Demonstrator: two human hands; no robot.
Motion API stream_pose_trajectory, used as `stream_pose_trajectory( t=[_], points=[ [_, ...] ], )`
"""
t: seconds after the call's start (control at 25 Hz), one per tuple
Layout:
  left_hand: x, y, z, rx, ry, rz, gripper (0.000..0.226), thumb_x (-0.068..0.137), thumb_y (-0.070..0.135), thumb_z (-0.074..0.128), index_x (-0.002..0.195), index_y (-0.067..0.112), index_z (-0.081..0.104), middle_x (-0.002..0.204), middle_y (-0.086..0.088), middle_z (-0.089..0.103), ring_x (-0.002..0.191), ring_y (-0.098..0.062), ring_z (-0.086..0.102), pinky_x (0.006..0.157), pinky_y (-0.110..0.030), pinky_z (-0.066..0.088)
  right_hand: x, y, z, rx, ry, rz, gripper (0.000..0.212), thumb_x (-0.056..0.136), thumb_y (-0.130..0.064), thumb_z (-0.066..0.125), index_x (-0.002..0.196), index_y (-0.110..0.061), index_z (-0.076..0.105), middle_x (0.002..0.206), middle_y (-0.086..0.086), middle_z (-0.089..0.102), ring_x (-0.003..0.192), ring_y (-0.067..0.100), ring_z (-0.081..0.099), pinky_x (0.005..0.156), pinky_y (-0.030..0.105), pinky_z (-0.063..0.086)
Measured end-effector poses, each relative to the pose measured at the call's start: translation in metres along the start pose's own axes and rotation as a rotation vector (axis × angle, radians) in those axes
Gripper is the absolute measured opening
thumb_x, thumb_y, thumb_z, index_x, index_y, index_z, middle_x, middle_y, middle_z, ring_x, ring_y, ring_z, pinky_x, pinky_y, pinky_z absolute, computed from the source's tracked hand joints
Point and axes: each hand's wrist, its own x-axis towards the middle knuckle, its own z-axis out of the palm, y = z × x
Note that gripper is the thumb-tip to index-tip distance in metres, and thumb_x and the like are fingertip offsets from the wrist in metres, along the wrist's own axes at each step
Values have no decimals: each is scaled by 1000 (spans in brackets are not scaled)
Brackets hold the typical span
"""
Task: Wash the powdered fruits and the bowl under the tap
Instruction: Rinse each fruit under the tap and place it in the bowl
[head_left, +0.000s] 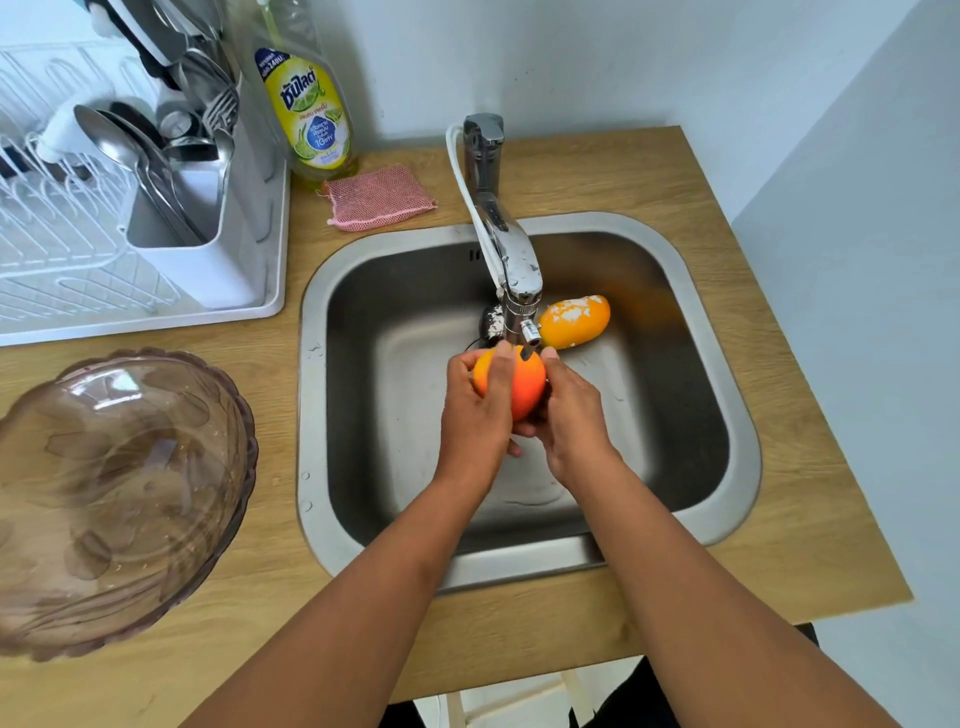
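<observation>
Two bare arms reach in from the bottom, over the wooden counter (769, 530) and into the steel sink (727, 415). The left hand (475, 410) and the right hand (569, 415) meet in the middle of the sink, just under the end of the tap (511, 260). Between them is an orange and red fruit (522, 382). The left hand's fingers curl over its left side and the right hand wraps its right side, so both hands grip the same fruit. The fruit looks clean on the part that shows. It is hard to tell if water is running. To the left, on the counter and well apart from the sink, sits a big see-through brownish bowl (114, 499) with a wavy rim. It stands open side up. Farther back in the sink, just behind the tap's end and to the right, lies a yellow-orange mango (574, 322) with white powder patches on top. A small dark thing with white powder (491, 322) lies at the left of the tap's end, partly hidden. Beyond the sink, a pink net sponge (379, 197) lies on the counter. Beside it stands a yellow dish soap bottle (306, 109). At the far left a white dish rack (78, 249) holds a cup full of spoons and forks (171, 145).
</observation>
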Motion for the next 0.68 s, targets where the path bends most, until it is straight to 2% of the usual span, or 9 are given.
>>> stream_pose_trajectory(
  t=[0.08,0.16,0.2,0.28,0.32,0.4,0.48,0.6,0.68],
  points=[
    [-5,-5,-4,-54,-29,-5,21,100,51,61,112,36,52,113,-11,67,65,-29,78,43,-31,56,16,-4,2,-83,103,-12,24,95,-36,67,81,-17,73,84,8,73,78,30,69,73,49,61],
    [-2,-2,-17,-222,-41,-117,30,99,51,63,119,31,54,116,-17,71,74,-36,80,50,-37,62,34,-12,7,-418,135,-267,18,90,-27,70,76,-17,68,72,-1,67,73,25,64,67,38,57],
    [0,1,-23,-281,-47,-167,33,99,55,59,120,29,55,115,-18,74,78,-38,80,55,-40,65,38,-17,9,-625,136,-453,9,87,-25,68,82,-17,67,77,0,67,77,26,63,69,35,51],
    [3,4,-33,-276,-64,-204,36,99,62,52,115,30,57,113,-16,76,81,-38,81,61,-41,66,58,-29,11,-1004,101,-771,33,81,-24,66,111,-11,68,109,14,69,102,40,62,84,40,47],
    [4,5,-36,-250,-66,-195,37,98,65,50,112,32,58,114,-14,76,83,-36,81,60,-40,66,64,-37,15,-1171,20,-814,49,84,-21,66,131,-7,61,130,22,61,120,47,54,97,45,44],
    [5,4,-40,-230,-49,-179,45,90,71,55,111,33,63,122,-14,72,93,-35,80,58,-38,64,83,-48,25,-1681,-112,-786,70,96,-24,57,159,-11,30,160,21,33,143,46,33,115,50,31],
    [8,0,-43,-271,-30,-197,63,74,74,67,117,28,66,130,-14,65,101,-36,77,64,-41,64,95,-53,34,-1980,-215,-756,71,97,-30,51,162,-20,24,162,18,31,145,44,29,117,54,27],
    [10,-3,-49,-324,-16,-225,81,63,72,77,123,20,66,135,-15,60,105,-39,76,72,-48,66,96,-60,36,-2018,-291,-715,65,99,-27,52,159,-18,31,159,18,37,144,41,32,118,56,27],
    [8,-1,-53,-293,-17,-233,69,69,72,73,117,23,68,133,-13,62,105,-38,76,74,-46,66,89,-60,34,-1966,-270,-748,65,97,-28,59,157,-19,34,156,18,40,142,41,34,117,55,30]
  ],
)
